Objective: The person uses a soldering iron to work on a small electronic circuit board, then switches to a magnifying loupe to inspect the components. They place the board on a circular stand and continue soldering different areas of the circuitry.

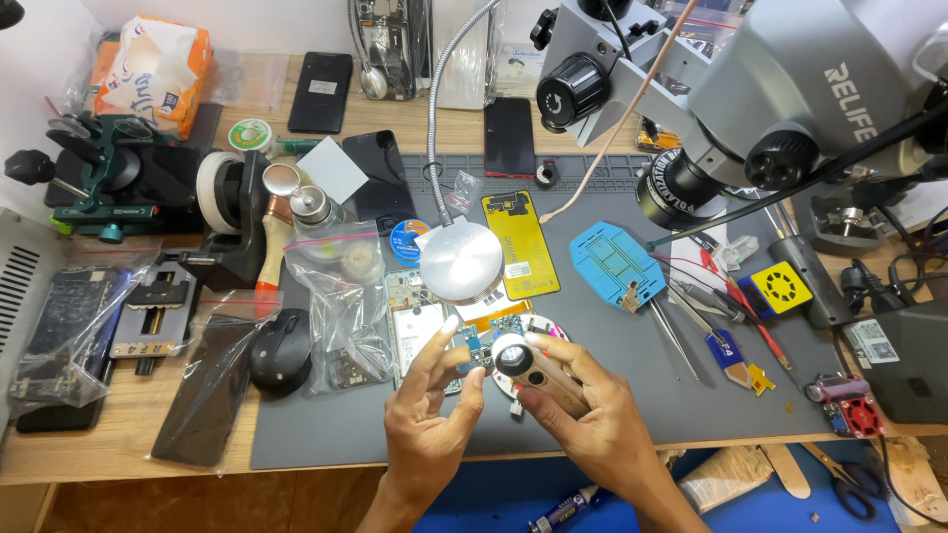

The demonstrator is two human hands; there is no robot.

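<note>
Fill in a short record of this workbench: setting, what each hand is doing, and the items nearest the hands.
setting: wooden bench with a grey work mat
left hand: open, fingertips beside a small circuit board
right hand: holds a tan cylindrical tool, round end facing up
near hands: opened phone, round lamp head, black mouse
further right: yellow phone cover, blue plate, tweezers
overhead: microscope
</note>
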